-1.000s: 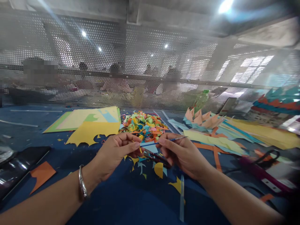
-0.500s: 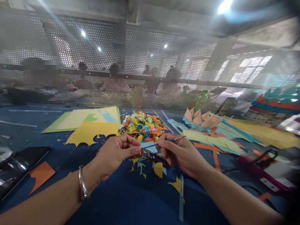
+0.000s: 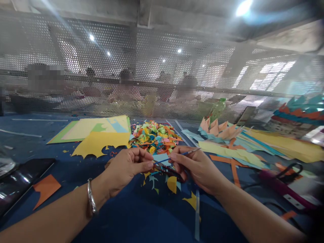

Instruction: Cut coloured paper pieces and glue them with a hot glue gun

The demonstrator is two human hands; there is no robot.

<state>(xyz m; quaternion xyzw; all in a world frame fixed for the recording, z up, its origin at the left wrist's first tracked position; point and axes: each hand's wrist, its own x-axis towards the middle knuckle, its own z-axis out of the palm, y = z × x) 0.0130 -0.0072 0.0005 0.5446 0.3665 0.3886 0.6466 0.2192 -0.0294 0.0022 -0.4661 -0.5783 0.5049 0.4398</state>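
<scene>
head: left hand (image 3: 124, 170) lower, blue stick (image 3: 162, 161) steeper

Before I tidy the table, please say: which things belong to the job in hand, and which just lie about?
Seem in use:
blue strip, held by left hand and right hand
scissors, at right hand

Seem lying about:
bottle
orange paper
paper scraps

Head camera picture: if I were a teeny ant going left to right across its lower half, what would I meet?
Shiny black thing → orange paper piece → silver bracelet → left hand → thin blue stick, where it shows between the hands → right hand → orange strip → purple thing.
</scene>
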